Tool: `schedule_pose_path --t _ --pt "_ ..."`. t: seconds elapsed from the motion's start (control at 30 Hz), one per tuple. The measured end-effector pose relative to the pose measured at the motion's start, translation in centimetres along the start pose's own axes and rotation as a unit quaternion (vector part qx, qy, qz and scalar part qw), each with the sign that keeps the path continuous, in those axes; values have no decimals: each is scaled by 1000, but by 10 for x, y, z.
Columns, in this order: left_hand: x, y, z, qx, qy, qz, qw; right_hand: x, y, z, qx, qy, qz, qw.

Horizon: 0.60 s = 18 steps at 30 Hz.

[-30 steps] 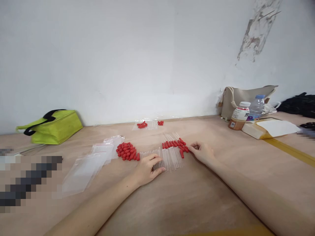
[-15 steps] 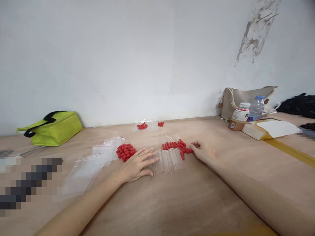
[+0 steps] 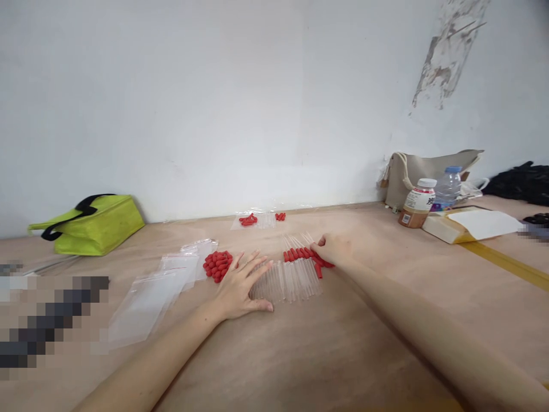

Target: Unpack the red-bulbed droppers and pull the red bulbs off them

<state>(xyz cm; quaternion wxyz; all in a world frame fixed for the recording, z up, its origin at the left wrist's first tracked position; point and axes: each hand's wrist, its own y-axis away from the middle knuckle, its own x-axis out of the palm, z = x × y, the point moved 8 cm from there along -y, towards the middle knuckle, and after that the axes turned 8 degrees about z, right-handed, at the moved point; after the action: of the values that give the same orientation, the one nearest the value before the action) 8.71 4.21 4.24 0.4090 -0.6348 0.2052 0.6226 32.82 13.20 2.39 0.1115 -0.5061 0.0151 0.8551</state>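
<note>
A row of clear tubes [image 3: 291, 280] lies on the wooden table, some of them fitted with red rubber bulbs [image 3: 299, 252] at their far ends. My left hand [image 3: 240, 286] lies flat with fingers spread, pressing the left end of the row. A heap of loose red bulbs [image 3: 218, 265] sits just left of that hand. My right hand [image 3: 333, 249] rests on the red bulbs at the right end of the row, its fingers curled over them; what it grips is hidden.
Clear zip bags [image 3: 150, 297] lie to the left, a green bag [image 3: 92, 224] behind them. Filled packets [image 3: 257, 218] sit by the wall. At the right stand two bottles [image 3: 418, 202], a beige bag [image 3: 429, 169] and a box with paper [image 3: 469, 224].
My left hand slid left off the tubes and spread flat at the row's left end. My right hand moved left and up onto the red bulbs.
</note>
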Motion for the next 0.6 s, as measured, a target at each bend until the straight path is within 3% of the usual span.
schedule_pose_path --t 0.17,0.37,0.5,0.6 --pt "4 -7 -10 -14 -7 19 1000 -2 3 3 -1 18 -35 999" --pt "2 -9 -1 -20 -32 7 999 -21 20 9 -34 3 -69 997" --pt "-5 -2 -3 -17 -39 -39 998 -31 53 21 -171 -52 -111 978" --pt "-21 9 -8 -48 -40 -138 988 -31 92 34 -305 -45 -156 938"
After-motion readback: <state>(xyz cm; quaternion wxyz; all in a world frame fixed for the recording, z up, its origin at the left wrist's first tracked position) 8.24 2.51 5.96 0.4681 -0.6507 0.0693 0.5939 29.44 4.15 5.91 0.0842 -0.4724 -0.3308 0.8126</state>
